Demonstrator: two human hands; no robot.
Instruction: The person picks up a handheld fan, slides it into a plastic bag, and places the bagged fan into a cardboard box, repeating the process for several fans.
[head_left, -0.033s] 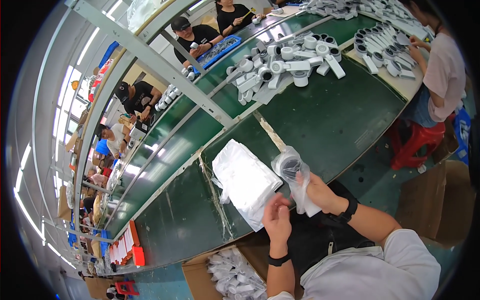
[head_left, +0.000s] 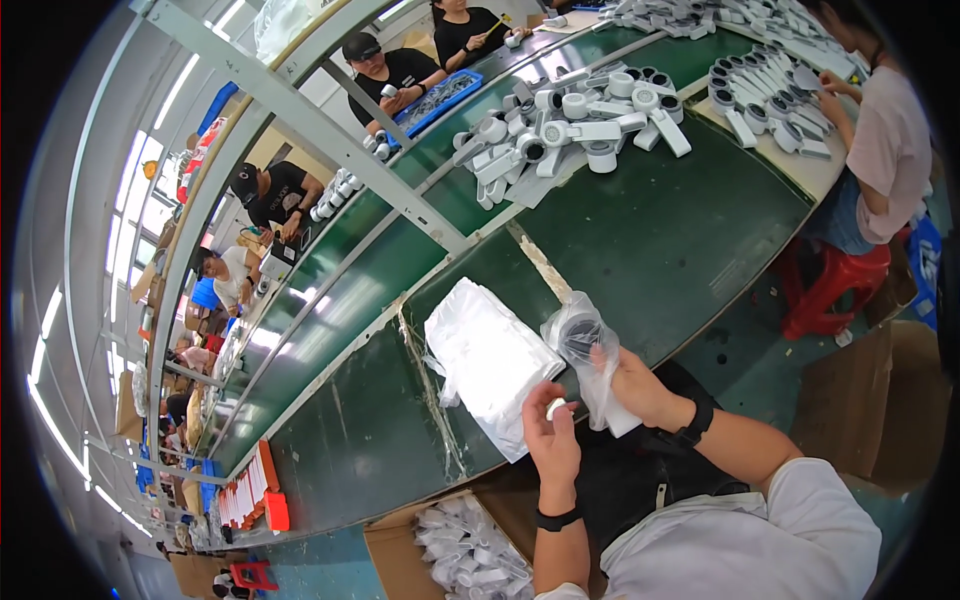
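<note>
My right hand [head_left: 640, 388] is closed round a clear plastic bag with a white long-handled device [head_left: 582, 338] inside. The device's round, dark-centred head points away from me, and its pale lower end shows below my fingers. My left hand [head_left: 550, 430] is close beside the bag on its left, fingers loosely curled and apart. A small white patch shows at its fingertips; whether it is a finger cover or a loose piece, I cannot make out. Just beyond that hand, a stack of white plastic bags [head_left: 488, 350] lies on the green table [head_left: 350, 450].
Many unbagged devices [head_left: 570, 125] are heaped at the far side. Below the table edge stands a cardboard box [head_left: 395, 555] of bagged ones. A metal frame [head_left: 330, 140] crosses the left. On the right, a co-worker [head_left: 890, 140] sits on a red stool [head_left: 835, 290]. An orange-red box [head_left: 265, 485] is far left.
My left hand's fingers have curled and shifted slightly left, and the white patch at their tips has come into sight. The bag in my right hand has barely moved.
</note>
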